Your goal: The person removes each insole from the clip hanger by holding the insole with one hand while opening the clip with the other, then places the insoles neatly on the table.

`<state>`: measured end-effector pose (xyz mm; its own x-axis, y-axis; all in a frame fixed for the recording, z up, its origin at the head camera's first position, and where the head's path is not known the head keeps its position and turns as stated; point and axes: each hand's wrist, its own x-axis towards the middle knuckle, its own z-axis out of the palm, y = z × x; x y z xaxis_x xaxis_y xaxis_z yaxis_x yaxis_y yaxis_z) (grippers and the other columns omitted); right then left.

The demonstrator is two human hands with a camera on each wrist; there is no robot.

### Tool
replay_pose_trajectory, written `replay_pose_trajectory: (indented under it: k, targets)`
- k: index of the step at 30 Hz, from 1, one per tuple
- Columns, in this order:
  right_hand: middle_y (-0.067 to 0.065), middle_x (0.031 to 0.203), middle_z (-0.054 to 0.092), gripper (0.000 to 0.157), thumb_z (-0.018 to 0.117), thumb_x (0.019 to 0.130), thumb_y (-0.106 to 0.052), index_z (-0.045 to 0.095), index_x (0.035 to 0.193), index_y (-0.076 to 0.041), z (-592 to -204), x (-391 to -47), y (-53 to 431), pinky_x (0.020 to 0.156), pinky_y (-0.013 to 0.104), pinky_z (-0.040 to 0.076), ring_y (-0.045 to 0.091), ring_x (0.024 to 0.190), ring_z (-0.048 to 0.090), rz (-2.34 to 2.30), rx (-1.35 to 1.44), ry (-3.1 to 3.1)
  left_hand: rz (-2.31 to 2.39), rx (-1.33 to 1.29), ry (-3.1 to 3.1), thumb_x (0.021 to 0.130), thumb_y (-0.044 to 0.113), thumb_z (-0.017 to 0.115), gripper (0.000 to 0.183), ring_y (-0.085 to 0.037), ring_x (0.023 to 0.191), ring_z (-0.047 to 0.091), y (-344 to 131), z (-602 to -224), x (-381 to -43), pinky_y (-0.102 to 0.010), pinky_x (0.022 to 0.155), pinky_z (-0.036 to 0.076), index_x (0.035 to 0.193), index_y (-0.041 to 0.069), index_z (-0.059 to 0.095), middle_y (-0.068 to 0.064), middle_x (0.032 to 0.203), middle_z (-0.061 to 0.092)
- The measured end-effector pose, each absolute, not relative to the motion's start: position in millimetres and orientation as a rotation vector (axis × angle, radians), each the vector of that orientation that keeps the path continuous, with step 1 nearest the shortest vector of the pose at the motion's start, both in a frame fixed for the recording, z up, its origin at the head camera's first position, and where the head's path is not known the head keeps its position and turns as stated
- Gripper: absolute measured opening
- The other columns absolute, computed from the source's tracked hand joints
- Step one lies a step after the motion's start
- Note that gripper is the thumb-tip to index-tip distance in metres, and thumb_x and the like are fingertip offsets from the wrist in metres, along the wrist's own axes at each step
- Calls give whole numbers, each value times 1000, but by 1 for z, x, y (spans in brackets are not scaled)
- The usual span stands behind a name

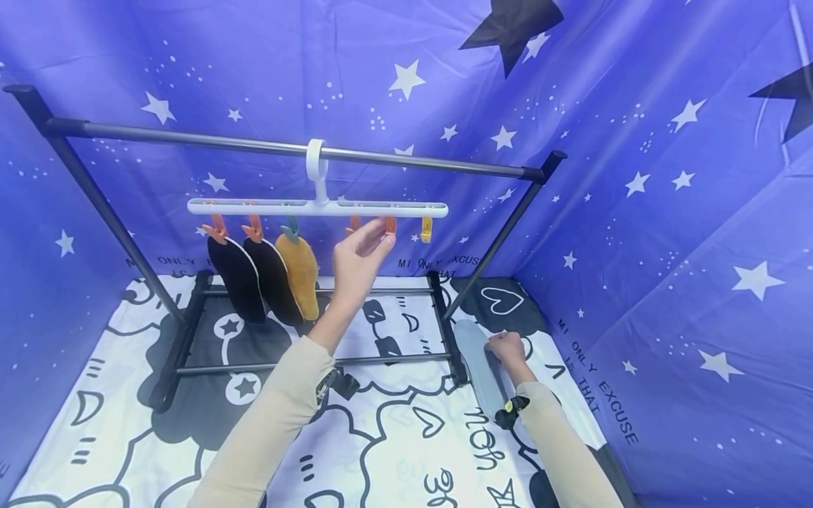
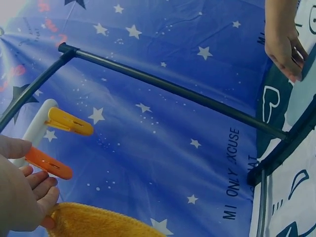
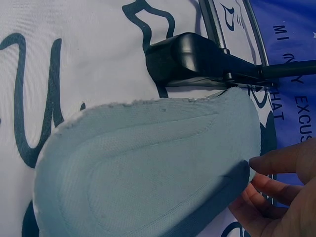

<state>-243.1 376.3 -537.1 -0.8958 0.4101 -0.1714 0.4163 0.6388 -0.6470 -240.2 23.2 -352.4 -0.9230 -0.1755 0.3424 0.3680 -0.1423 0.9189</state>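
My left hand (image 1: 358, 257) is raised to a white clip hanger (image 1: 273, 207), its thumb and fingers at an orange clip (image 2: 48, 163) near the right end. Beside that, a yellow clip (image 2: 70, 122) hangs with nothing in it. Low on the right, my right hand (image 1: 510, 351) pinches the edge of a light blue insole (image 3: 148, 158) between thumb and fingers. The insole slants close over the patterned cloth. From the hanger's left half hang two black insoles (image 1: 236, 279) and a mustard-yellow insole (image 1: 298, 271), gripped by two orange clips and a teal clip (image 1: 291, 229).
The hanger hooks over the top bar (image 1: 419, 161) of a black metal rack, whose feet (image 1: 449, 331) stand on a black-and-white printed cloth (image 1: 394, 423). The insole's upper end lies near the right foot. Blue star-patterned curtains (image 1: 667, 233) enclose the back and sides.
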Motion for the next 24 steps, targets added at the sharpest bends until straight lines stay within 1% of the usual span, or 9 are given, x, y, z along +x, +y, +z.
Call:
replay_pose_trajectory:
  k: [5,7,9,12,15,17,19,21,24]
  targets:
    - [-3,59,55,12,64,73,-2,63,63,-9,-538,-243,376,45,22,42,13,53,50,-1145,727,2839,-2143,-208,-1714,92,7,75,38,-31,120,69,23,-350,-234,-26,102,55,128,-4,67,-20,127,70]
    - [-3,60,54,15,63,74,-3,60,61,-10,-537,-242,375,46,22,43,13,54,50,-1165,745,2835,-2131,-206,-1682,92,7,75,36,-30,117,70,22,-349,-232,-24,101,55,125,-4,69,-20,124,72]
    - [-2,62,55,15,64,74,-3,60,61,-10,-537,-241,373,47,22,44,13,55,51,-1191,751,2833,-2095,-205,-1642,92,7,75,32,-28,113,72,20,-350,-231,-25,99,57,121,-3,71,-20,119,74]
    - [1,66,62,4,65,74,-2,69,72,-1,-535,-240,372,48,21,45,12,55,52,-1204,742,2856,-2015,-179,-1590,91,10,77,26,-20,103,75,15,-352,-230,-24,95,59,115,0,75,-19,111,77]
    - [7,73,70,21,68,76,-3,75,94,7,-532,-238,372,51,22,45,8,54,54,-1207,718,2895,-1977,-150,-1524,92,12,76,22,-10,93,75,9,-352,-228,-24,90,60,111,0,77,-19,103,78]
    - [12,77,73,26,68,80,-5,74,101,8,-528,-238,370,54,22,46,8,55,56,-1214,704,2916,-1970,-132,-1479,93,12,75,21,-6,88,75,4,-352,-227,-23,88,60,109,-1,77,-21,99,78]
    - [15,84,75,27,69,83,-8,74,105,7,-523,-239,367,60,24,48,9,59,59,-1206,689,2948,-1971,-116,-1439,94,10,73,20,-5,85,75,1,-352,-227,-24,87,61,108,-3,76,-22,96,77]
    - [17,91,77,27,69,84,-10,74,106,6,-518,-240,360,68,27,50,15,67,64,-1210,676,2978,-1970,-95,-1408,95,9,71,19,-7,83,74,-3,-352,-227,-24,87,61,107,-5,75,-23,94,77]
    - [19,98,77,26,68,85,-11,75,106,4,-507,-240,347,77,30,50,23,79,67,-1247,645,3028,-1956,-41,-1409,95,10,71,20,-6,85,74,-6,-353,-228,-23,89,60,108,-4,76,-21,96,77]
